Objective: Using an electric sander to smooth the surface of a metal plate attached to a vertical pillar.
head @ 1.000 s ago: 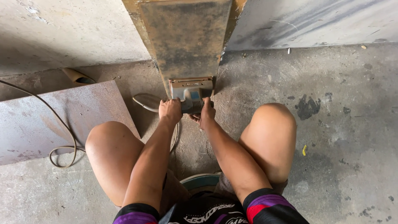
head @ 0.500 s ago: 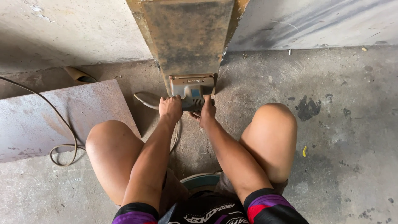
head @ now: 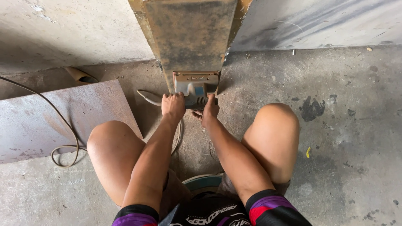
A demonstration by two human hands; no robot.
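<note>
At the foot of the upright rusty steel plate (head: 190,35), low on the concrete floor (head: 347,138), sits a small grey power sander (head: 196,88), its flat pad pressed against the plate's bottom edge. Left hand (head: 173,106) wraps the sander's left rear, fingers closed round the body: grip holding the tool. Right hand (head: 209,112) sits at the right rear, fingers curled on the housing, thumb side toward the floor; grip also closed on the sander, though fingertips are partly hidden. Grey cord (head: 147,97) leaves the tool to the left and loops back under the left forearm. Both forearms run from near centre to the tool, bare knees either side. Left of the knees, a flat rusty metal sheet (head: 54,119) lies on the floor, with a thin tan cable (head: 63,138) curling across it and coiling at its near edge. Pale wall panels (head: 318,23) stand far left and far right of the plate. Dark stain and small yellow scrap (head: 308,152) on the floor to the right.
</note>
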